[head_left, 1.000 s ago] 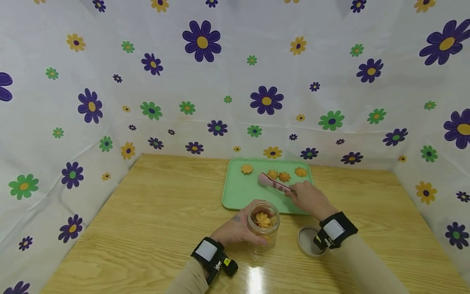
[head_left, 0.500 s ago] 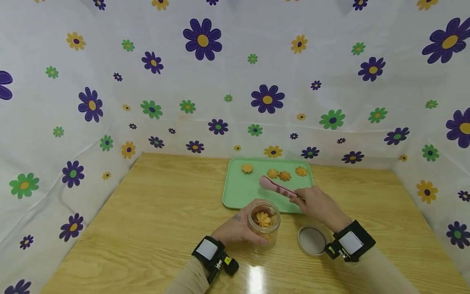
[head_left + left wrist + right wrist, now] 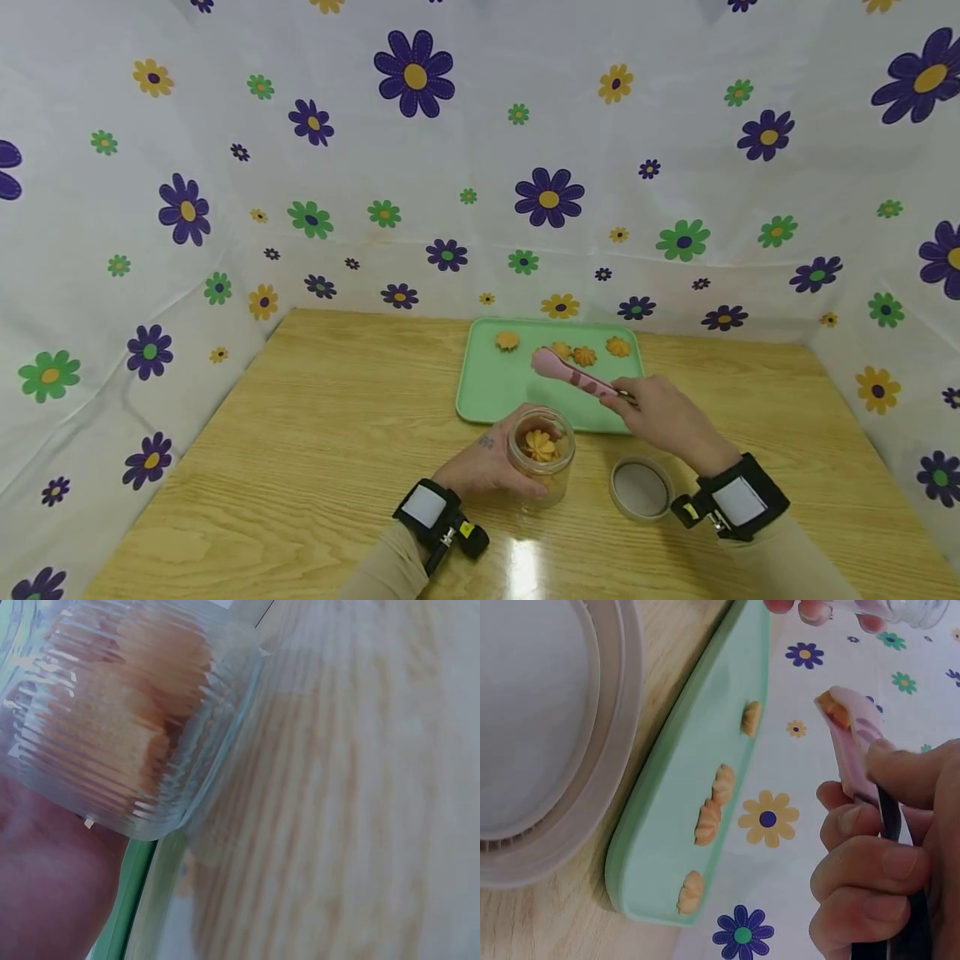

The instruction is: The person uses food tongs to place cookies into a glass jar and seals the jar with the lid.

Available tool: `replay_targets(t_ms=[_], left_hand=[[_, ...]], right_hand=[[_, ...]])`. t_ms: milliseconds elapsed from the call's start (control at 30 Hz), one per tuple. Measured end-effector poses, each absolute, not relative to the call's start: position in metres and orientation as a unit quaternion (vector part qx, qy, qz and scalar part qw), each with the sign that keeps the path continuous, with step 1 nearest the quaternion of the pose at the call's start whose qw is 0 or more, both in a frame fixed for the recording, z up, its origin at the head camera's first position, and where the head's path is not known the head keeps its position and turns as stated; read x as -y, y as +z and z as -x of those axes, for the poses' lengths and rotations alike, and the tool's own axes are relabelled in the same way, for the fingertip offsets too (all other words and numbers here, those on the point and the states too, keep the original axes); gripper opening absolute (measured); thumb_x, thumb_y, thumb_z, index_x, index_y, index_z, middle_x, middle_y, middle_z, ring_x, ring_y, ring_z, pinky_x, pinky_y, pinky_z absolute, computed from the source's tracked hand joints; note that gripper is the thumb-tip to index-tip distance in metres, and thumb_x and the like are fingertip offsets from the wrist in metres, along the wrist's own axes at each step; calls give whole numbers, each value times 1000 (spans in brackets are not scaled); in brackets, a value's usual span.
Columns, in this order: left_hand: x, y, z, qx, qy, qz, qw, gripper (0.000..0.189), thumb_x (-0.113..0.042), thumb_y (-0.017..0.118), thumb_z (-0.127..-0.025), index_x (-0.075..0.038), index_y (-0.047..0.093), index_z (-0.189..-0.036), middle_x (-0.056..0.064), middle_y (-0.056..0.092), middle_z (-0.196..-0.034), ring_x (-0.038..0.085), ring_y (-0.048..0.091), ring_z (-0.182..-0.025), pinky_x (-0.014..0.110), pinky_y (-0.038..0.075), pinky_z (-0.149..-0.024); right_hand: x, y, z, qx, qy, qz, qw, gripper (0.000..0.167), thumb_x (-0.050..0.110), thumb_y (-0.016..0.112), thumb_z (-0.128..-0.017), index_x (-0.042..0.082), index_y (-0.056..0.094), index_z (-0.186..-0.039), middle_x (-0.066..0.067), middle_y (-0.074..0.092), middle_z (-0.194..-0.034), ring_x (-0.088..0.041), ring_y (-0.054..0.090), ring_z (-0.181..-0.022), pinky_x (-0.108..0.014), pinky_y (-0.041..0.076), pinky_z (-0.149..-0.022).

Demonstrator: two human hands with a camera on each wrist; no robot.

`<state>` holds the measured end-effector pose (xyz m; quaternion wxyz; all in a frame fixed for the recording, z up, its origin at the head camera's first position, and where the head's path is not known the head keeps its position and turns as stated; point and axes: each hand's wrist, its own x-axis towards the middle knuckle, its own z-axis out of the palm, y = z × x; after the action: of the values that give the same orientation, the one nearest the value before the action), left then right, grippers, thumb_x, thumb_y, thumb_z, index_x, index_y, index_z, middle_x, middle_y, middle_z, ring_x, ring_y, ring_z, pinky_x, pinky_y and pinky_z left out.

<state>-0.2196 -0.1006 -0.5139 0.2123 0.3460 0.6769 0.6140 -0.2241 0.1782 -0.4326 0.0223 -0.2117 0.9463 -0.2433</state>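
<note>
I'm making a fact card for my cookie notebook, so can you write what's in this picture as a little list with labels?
Left hand: holding a clear jar
Jar: open at the top, with cookies inside
Right hand: holding pink tongs
Tongs: gripping one cookie
Tray: green, with four cookies on it; two touch, two sit apart
Lid: round, lying on the table beside the jar
Table: wood-patterned
Backdrop: white, with purple, green and yellow flowers
</note>
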Motion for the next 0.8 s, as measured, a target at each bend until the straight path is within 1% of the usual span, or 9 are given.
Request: replay_targets(t_ms=[100, 267, 467, 600, 700, 800], left_hand=[[101, -514, 220, -676, 614, -354, 202, 89, -10, 91, -74, -27, 43, -147, 3, 56, -138, 19, 51, -133, 34, 40, -116], [101, -513, 219, -680, 612, -350, 204, 89, -8, 91, -74, -27, 43, -147, 3, 56, -138, 17, 51, -132, 33, 39, -117], [101, -512, 218, -678, 615, -341, 211, 90, -7, 90, -74, -26, 42, -148, 5, 56, -138, 17, 51, -132, 32, 38, -117], [101, -512, 219, -676, 616, -346, 211, 89, -8, 91, -74, -26, 43, -146, 5, 56, -137, 18, 51, -132, 33, 39, -116], [101, -512, 219, -673, 617, -347, 214, 89, -11, 91, -74, -26, 42, -146, 5, 56, -137, 17, 51, -132, 33, 39, -117], [101, -511, 218, -674, 619, -341, 216, 89, -10, 91, -74, -27, 42, -147, 3, 57, -137, 17, 51, -132, 33, 39, -116]], right_hand=[[-182, -429, 223, -940, -265, 216, 28, 27, 27, 58, -105, 5, 68, -93, 5, 43, -64, -10, 41, -57, -24, 31, -52], [-188, -427, 216, -935, -278, 216, 25, 30, 30, 57, -105, 7, 68, -90, 6, 44, -63, -8, 40, -57, -24, 31, -52], [-191, -424, 206, -934, -280, 223, 7, 31, 31, 56, -106, 12, 64, -83, 9, 38, -60, -5, 35, -53, -22, 28, -52], [-191, -421, 200, -929, -289, 231, -1, 32, 31, 56, -106, 13, 61, -80, 11, 35, -60, -4, 32, -52, -21, 27, -52], [-191, -419, 194, -924, -299, 241, -1, 30, 29, 56, -106, 15, 61, -80, 12, 34, -60, -1, 31, -51, -21, 26, -51], [-193, -417, 189, -920, -301, 250, -7, 27, 27, 57, -106, 16, 62, -82, 14, 36, -60, 0, 31, -51, -20, 26, -51]])
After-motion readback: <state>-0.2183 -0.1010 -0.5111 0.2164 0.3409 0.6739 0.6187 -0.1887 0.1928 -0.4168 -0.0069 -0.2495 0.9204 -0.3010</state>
